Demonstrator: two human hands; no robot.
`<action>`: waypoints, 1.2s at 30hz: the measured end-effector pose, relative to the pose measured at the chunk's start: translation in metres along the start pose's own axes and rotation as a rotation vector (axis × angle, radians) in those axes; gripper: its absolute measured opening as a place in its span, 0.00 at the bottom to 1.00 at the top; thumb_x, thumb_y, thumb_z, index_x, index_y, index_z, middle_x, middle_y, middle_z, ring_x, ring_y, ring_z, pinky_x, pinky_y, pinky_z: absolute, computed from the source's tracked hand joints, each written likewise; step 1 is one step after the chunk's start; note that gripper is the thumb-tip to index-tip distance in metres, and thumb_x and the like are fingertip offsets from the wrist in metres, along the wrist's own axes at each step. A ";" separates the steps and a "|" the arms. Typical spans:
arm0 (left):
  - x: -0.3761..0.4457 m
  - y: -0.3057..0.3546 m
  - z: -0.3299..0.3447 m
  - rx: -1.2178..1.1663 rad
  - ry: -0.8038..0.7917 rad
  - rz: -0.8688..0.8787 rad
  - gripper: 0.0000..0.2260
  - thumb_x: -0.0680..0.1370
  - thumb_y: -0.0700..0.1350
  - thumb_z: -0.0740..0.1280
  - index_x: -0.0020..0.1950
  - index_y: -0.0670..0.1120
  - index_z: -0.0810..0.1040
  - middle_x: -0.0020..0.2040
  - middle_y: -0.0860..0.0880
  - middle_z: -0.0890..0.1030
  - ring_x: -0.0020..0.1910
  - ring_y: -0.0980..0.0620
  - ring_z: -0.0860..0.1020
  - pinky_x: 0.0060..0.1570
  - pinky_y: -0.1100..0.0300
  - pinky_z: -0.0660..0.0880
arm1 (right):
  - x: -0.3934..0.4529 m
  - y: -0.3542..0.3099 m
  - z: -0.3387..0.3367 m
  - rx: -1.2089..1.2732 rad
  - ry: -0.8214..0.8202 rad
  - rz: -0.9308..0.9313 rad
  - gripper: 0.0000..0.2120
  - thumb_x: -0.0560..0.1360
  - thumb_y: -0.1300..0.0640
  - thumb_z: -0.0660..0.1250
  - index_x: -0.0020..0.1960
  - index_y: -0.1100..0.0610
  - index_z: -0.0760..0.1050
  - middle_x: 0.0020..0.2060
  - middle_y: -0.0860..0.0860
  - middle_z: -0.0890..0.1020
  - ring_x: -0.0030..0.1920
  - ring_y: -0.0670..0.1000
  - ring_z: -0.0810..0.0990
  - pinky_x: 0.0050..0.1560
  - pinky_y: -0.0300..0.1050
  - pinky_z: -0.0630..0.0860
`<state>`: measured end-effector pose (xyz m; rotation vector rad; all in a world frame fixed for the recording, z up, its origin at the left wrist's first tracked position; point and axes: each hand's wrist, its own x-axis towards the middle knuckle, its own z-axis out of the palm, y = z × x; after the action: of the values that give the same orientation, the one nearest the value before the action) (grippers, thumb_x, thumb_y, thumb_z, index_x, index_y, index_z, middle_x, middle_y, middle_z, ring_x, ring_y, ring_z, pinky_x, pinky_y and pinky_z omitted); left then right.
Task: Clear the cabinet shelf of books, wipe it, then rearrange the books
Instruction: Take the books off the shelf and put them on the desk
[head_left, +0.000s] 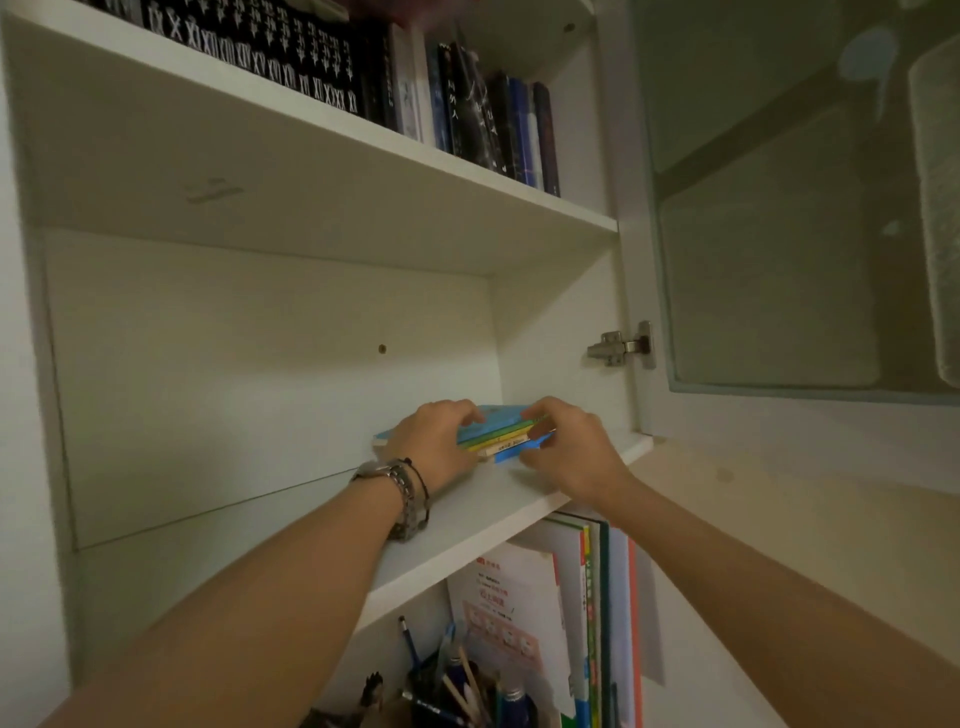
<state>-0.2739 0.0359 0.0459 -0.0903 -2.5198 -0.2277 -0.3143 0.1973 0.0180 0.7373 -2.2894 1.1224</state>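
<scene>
A small flat stack of thin books (501, 428), with blue, green and yellow covers, lies on the right part of the white middle shelf (260, 540). My left hand (434, 441), with a watch and bracelets on the wrist, grips the stack from its left side, fingers curled over the top book. From the right, my right hand (563, 444) grips the stack's front corner, thumb under and fingers on top. The rest of this shelf is bare.
The shelf above holds a row of upright dark books (363, 78). Below the middle shelf stand upright books and folders (597, 613) and a pen holder (457, 686). A glass cabinet door (779, 234) hangs open at the right on a metal hinge (621, 345).
</scene>
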 end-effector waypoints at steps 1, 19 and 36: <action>0.000 -0.002 0.002 0.017 0.000 0.000 0.17 0.75 0.45 0.69 0.63 0.53 0.75 0.61 0.51 0.76 0.58 0.51 0.75 0.54 0.57 0.73 | 0.005 0.001 0.007 0.017 0.006 0.022 0.20 0.71 0.64 0.72 0.62 0.56 0.73 0.52 0.53 0.80 0.50 0.50 0.78 0.53 0.45 0.77; 0.032 -0.006 0.002 0.318 -0.140 0.086 0.18 0.75 0.48 0.69 0.65 0.52 0.72 0.61 0.50 0.76 0.57 0.50 0.75 0.53 0.55 0.75 | 0.028 0.017 0.035 0.074 -0.010 0.174 0.20 0.72 0.63 0.70 0.62 0.50 0.73 0.45 0.44 0.75 0.50 0.46 0.73 0.49 0.41 0.69; 0.025 -0.018 0.011 0.392 -0.067 0.129 0.16 0.75 0.46 0.67 0.62 0.50 0.71 0.56 0.49 0.77 0.50 0.49 0.76 0.46 0.57 0.74 | 0.030 0.022 0.038 0.118 0.011 0.175 0.26 0.73 0.65 0.68 0.67 0.48 0.68 0.50 0.46 0.77 0.52 0.48 0.74 0.49 0.43 0.70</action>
<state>-0.3024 0.0209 0.0493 -0.1034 -2.5638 0.3260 -0.3571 0.1699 0.0038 0.5813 -2.3301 1.3468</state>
